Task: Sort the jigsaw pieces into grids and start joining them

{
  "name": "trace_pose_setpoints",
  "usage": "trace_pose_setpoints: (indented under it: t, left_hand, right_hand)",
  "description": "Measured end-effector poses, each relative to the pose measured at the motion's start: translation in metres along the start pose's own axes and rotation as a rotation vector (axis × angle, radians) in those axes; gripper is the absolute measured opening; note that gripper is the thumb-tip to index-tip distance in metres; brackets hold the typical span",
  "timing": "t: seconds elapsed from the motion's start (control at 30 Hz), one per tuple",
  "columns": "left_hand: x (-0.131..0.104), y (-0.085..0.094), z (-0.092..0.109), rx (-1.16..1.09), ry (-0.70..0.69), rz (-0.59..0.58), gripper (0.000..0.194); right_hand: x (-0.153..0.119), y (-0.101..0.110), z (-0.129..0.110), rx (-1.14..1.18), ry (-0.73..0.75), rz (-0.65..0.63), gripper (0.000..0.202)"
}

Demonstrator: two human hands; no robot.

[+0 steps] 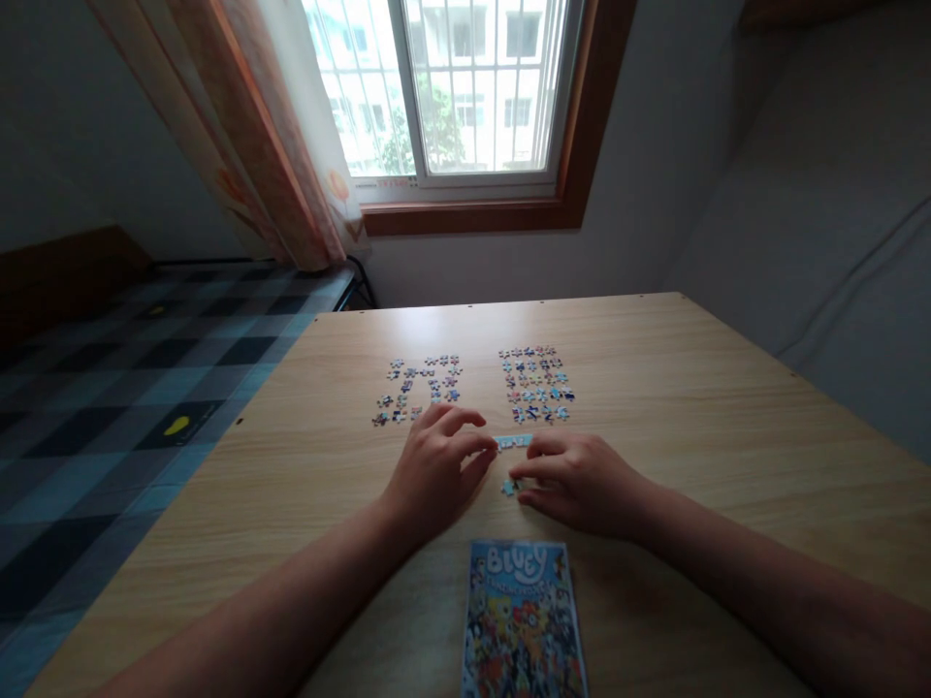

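A short strip of joined light-blue jigsaw puzzle pieces (514,441) lies on the table between my two hands. My left hand (440,470) is closed, with thumb and forefinger pinched together at the strip's left end. Closer to me, my right hand (578,480) pinches a small greenish-blue puzzle piece (508,488) between thumb and forefinger. That hand's other fingers are bent beside the strip's right end and cover part of it. Whether the pinched piece is one or two joined pieces, I cannot tell.
Loose puzzle pieces lie in two groups farther back, a scattered left group (407,372) and a denser right group (536,383). A colourful picture sheet marked "Bluey" (524,620) lies at the wooden table's (698,388) near side. Left stands a bed with a checked cover (218,378).
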State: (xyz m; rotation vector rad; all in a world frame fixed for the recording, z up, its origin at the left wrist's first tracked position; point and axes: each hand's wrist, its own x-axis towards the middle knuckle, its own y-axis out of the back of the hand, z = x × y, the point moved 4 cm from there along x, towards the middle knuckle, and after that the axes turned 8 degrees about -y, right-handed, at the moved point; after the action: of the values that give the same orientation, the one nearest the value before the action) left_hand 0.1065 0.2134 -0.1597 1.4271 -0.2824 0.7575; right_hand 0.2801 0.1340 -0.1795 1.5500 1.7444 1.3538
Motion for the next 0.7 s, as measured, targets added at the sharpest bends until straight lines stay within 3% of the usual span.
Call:
trace_pose_setpoints:
  t: [0.37, 0.53, 0.7]
  left_hand:
    - [0.002, -0.002, 0.008, 0.013, 0.001, -0.101, 0.013]
    - [-0.002, -0.007, 0.005, 0.048, -0.003, -0.136, 0.023]
    - [-0.010, -0.018, 0.001, 0.103, 0.004, -0.268, 0.037]
  right_hand:
    - [0.002, 0.001, -0.006, 0.027, -0.138, -0.077, 0.010]
    - [-0.003, 0.006, 0.009, -0.002, -0.117, -0.008, 0.011]
    - [-0.002, 0.013, 0.025, -0.032, -0.122, 0.095, 0.012]
